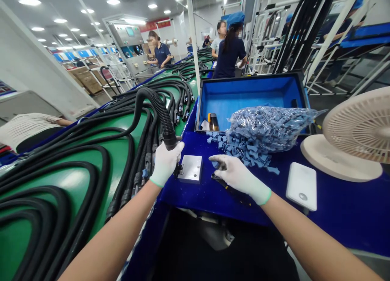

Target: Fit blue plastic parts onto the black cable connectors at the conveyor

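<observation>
My left hand (167, 161), in a white glove, is wrapped round the end of a black corrugated hose (158, 110). The hose arches up from the belt and comes down into my fist. Beside that fist lies a metal block (191, 169) with small holes. My right hand (237, 173), gloved too, is curled above the blue table, with a small blue plastic piece (215, 164) between thumb and fingers. Under this hand shows a dark tool with yellow marks (224, 183), mostly hidden. Just beyond it, loose blue plastic pieces (250, 151) spill from a clear bag (268, 124).
A blue crate (252, 92) stands behind the bag. To the right are a white rectangular device (302, 185) and a beige fan (359, 130). Several black hoses lie on the green conveyor belt (122, 144) at left. Co-workers (231, 49) stand farther along the line.
</observation>
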The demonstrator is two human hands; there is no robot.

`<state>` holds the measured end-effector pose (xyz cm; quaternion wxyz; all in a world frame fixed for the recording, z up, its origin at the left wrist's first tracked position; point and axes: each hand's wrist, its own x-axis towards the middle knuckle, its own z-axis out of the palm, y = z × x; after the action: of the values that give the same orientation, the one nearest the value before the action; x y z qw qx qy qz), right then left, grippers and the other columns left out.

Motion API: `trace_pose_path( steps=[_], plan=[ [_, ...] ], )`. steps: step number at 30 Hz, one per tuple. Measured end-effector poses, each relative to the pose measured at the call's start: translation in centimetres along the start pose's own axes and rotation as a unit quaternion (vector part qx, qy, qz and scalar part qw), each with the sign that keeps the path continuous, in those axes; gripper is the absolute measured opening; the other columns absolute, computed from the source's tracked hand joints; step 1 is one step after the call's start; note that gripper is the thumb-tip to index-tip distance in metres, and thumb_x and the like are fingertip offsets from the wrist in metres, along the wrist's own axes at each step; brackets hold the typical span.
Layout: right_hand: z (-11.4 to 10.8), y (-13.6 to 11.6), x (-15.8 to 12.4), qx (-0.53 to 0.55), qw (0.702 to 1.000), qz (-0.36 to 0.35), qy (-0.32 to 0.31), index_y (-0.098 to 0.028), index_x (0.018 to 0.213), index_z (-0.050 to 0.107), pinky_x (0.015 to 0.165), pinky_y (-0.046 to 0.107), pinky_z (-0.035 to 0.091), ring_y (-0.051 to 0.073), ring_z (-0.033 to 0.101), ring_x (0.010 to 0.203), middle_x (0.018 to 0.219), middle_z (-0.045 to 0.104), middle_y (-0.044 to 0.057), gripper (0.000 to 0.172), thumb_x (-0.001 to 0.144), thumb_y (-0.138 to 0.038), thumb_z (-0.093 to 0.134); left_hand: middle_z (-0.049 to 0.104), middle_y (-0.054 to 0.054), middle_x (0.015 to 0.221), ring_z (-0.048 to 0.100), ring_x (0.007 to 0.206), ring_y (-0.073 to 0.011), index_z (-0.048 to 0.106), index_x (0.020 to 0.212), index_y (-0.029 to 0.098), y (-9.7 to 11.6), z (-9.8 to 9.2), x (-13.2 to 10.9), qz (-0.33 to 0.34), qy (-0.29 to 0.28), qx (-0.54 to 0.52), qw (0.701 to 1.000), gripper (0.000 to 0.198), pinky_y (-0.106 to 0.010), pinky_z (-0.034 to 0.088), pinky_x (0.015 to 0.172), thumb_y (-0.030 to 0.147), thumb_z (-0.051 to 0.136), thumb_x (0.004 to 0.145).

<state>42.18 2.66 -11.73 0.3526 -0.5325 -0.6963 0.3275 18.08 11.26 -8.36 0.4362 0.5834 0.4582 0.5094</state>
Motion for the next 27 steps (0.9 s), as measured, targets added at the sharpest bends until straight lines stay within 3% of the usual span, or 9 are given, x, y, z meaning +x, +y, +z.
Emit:
trace_pose_path(
  steps=[4, 8, 12, 16, 21, 24, 27],
  plan=[
    [2.2, -1.9, 2.9, 0.065, 0.995, -0.050, -0.055, -0.020, 0.104, 0.078, 0.089, 0.032, 0.052, 0.022, 0.068, 0.096, 0.106, 0.074, 0.006, 0.024, 0.083, -0.022, 0.067, 0.052, 0.006, 0.054, 0.047, 0.047, -0.0122, 0.064, 0.108, 0.013, 0.0, -0.5, 0.2, 0.014, -0.015, 0.023, 1.000, 0.033, -0.025, 0.039, 0.050, 0.034, 0.071, 0.083],
    [4.6, -3.1, 5.6, 0.149, 0.984, -0.039, -0.085, -0.017, 0.099, 0.074, 0.068, 0.026, 0.050, 0.016, 0.063, 0.072, 0.089, 0.071, 0.003, 0.019, 0.086, -0.027, 0.063, 0.063, 0.000, 0.065, 0.059, 0.062, -0.0160, 0.066, 0.107, 0.012, 0.2, -1.0, 0.6, 0.023, -0.036, 0.038, 0.998, 0.032, -0.029, 0.048, 0.066, 0.032, 0.071, 0.083],
    [6.4, -3.7, 7.1, 0.144, 0.986, -0.037, -0.080, -0.016, 0.084, 0.067, 0.055, 0.022, 0.041, 0.011, 0.052, 0.059, 0.070, 0.061, -0.003, 0.010, 0.083, -0.025, 0.061, 0.065, -0.001, 0.073, 0.061, 0.069, -0.0174, 0.066, 0.110, 0.012, -0.2, -1.4, 0.9, 0.018, -0.041, 0.038, 0.998, 0.037, -0.032, 0.050, 0.073, 0.034, 0.072, 0.082],
    [7.3, -3.7, 8.4, 0.122, 0.989, -0.028, -0.079, -0.016, 0.064, 0.060, 0.052, 0.023, 0.034, 0.010, 0.046, 0.055, 0.059, 0.052, -0.005, 0.024, 0.076, -0.033, 0.072, 0.065, -0.002, 0.080, 0.061, 0.073, -0.0168, 0.067, 0.111, 0.014, -0.7, -1.3, 1.0, 0.009, -0.048, 0.025, 0.999, 0.038, -0.031, 0.050, 0.073, 0.034, 0.074, 0.080],
    [7.1, -3.6, 9.0, 0.103, 0.991, -0.004, -0.081, -0.014, 0.066, 0.067, 0.054, 0.024, 0.038, 0.012, 0.051, 0.056, 0.060, 0.059, -0.003, 0.027, 0.074, -0.039, 0.076, 0.065, -0.003, 0.077, 0.061, 0.071, -0.0171, 0.066, 0.103, 0.014, 0.0, -1.2, 0.3, 0.006, -0.054, 0.004, 0.999, 0.033, -0.031, 0.052, 0.071, 0.040, 0.072, 0.084],
    [6.3, -6.0, 7.0, 0.098, 0.993, -0.010, -0.064, -0.014, 0.081, 0.072, 0.064, 0.026, 0.045, 0.017, 0.061, 0.070, 0.075, 0.069, 0.002, 0.021, 0.078, -0.035, 0.072, 0.067, -0.005, 0.083, 0.063, 0.072, -0.0163, 0.064, 0.102, 0.016, 1.1, -4.3, -1.2, 0.011, -0.013, -0.001, 1.000, 0.034, -0.030, 0.053, 0.071, 0.047, 0.066, 0.089],
    [4.8, -10.9, 2.4, 0.154, 0.988, -0.013, -0.021, -0.018, 0.110, 0.070, 0.077, 0.031, 0.052, 0.020, 0.067, 0.087, 0.098, 0.073, 0.006, 0.028, 0.085, -0.024, 0.058, 0.068, -0.006, 0.096, 0.064, 0.071, -0.0153, 0.058, 0.122, 0.019, 1.7, -11.1, -4.5, -0.012, 0.061, 0.018, 0.998, 0.044, -0.027, 0.053, 0.065, 0.050, 0.063, 0.091]
  ],
)
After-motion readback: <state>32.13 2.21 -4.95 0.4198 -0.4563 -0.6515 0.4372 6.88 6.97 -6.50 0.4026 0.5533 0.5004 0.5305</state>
